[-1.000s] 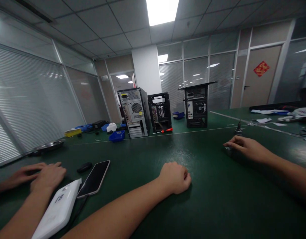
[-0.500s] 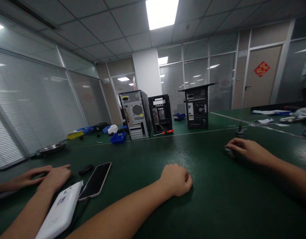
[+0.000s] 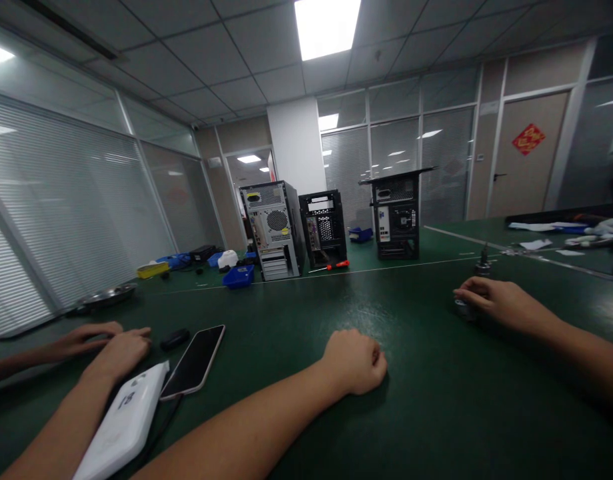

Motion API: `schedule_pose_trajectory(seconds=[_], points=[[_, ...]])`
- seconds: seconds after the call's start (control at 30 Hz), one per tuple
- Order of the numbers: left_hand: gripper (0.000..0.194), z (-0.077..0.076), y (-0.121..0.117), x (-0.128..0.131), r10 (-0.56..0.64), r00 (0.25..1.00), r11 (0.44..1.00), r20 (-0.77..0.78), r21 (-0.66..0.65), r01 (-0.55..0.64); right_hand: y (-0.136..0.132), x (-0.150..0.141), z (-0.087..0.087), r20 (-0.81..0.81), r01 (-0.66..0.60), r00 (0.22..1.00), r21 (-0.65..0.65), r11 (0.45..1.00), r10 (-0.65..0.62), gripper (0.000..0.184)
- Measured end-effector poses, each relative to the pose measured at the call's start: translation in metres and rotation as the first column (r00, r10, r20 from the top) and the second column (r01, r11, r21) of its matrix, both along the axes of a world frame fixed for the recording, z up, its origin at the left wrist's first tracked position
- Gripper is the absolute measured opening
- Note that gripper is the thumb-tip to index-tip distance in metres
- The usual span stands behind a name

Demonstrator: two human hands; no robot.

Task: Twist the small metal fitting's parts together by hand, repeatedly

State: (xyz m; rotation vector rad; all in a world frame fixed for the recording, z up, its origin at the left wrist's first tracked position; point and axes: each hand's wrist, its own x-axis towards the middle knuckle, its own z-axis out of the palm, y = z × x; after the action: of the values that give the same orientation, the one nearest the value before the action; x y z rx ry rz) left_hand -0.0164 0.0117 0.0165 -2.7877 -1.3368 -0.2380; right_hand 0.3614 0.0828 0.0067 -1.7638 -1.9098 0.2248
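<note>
Toward the far left of the green table (image 3: 286,313), a blue bin (image 3: 239,276) is set beside the silver-fronted computer case (image 3: 278,227); its contents cannot be made out. A second blue bin (image 3: 360,234) is seen farther back, between two black cases (image 3: 328,227) (image 3: 396,217), its inside hidden by its wall. At the left edge a shallow metal dish (image 3: 108,295) is placed nearer than a yellow tray (image 3: 153,270); what is held by either is too small to tell. Bare openings are shown in the backs of the cases, but their depths are lost in shadow.

Both forearms are cut off by the frame. On the near left, a co-worker's hands (image 3: 120,352) are rested on the table, behind a white device (image 3: 124,423) and near a phone (image 3: 195,360).

The left hand (image 3: 355,361) is closed in a loose fist on the near middle of the table; whether anything is enclosed cannot be seen. On the right, the thumb and fingers of the right hand (image 3: 494,300) are drawn together at a small metal part (image 3: 465,309), low over the table, just nearer than a dark upright part (image 3: 483,262). Whether the small piece is gripped or merely touched cannot be told.
</note>
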Motion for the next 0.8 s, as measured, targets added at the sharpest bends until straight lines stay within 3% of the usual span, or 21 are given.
schedule_pose_trajectory(seconds=[0.53, 0.8], points=[[0.036, -0.0054, 0.0032, 0.0004, 0.0, 1.0, 0.999, 0.005, 0.042, 0.0, 0.0007, -0.0033, 0.0016, 0.051, -0.041, 0.998, -0.02, 0.999, 0.042, 0.049], [0.035, -0.0082, 0.0044, 0.0007, 0.0, 1.0, 0.999, 0.013, 0.054, -0.001, 0.0009, -0.0034, 0.0019, 0.066, 0.003, 0.998, -0.071, 0.997, 0.002, 0.042]])
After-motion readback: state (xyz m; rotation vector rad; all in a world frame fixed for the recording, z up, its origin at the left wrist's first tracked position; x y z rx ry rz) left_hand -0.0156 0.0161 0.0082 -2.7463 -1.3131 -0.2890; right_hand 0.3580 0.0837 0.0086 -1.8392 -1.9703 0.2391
